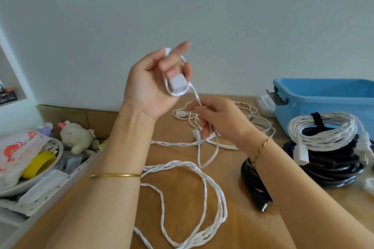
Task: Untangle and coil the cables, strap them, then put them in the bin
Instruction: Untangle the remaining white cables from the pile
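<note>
My left hand (153, 81) is raised above the wooden table (232, 218), palm toward me, gripping a small loop of thin white cable (199, 99) and its white plug under the thumb. That cable runs down into my right hand (218, 119), which pinches it just below. Loose white braided cable (204, 184) lies tangled across the table beneath both hands. At the right, a coiled white cable (323, 133) bound with a black strap rests on a coiled black cable (332, 170). The blue bin (315, 97) stands at the back right.
A black USB connector (264, 206) lies beside my right forearm. To the left, a white tray holds a bowl (30, 180), a yellow tape roll (39, 164), a plastic bag and a small plush toy (75, 135). A white power strip (265, 105) sits behind the bin.
</note>
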The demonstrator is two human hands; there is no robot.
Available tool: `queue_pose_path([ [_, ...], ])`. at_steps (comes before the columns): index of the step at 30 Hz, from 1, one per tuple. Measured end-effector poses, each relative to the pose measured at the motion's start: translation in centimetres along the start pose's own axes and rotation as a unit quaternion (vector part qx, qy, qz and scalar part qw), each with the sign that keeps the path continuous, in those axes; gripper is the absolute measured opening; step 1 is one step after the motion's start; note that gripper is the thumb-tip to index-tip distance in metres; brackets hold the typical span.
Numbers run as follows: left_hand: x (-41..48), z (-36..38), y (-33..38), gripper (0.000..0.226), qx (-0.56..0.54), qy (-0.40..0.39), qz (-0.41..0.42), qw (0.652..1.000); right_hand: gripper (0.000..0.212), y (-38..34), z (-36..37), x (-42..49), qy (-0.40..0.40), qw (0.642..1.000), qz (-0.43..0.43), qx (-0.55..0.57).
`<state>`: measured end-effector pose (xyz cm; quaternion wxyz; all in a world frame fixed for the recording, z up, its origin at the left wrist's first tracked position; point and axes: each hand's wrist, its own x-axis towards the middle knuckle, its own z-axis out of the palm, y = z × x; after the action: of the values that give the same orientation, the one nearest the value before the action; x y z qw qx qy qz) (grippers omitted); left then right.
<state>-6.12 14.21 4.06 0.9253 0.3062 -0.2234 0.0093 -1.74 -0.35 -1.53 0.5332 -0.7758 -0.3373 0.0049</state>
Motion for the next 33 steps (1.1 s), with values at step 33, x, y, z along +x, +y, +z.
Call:
queue_pose_path([
  [33, -0.6, -0.9, -0.4, 0.039, 0.227, 0.043, -0.11, 0.967, 0.02, 1.2, -2.6, 0.8, 0.196, 0.955, -0.111, -0.19],
])
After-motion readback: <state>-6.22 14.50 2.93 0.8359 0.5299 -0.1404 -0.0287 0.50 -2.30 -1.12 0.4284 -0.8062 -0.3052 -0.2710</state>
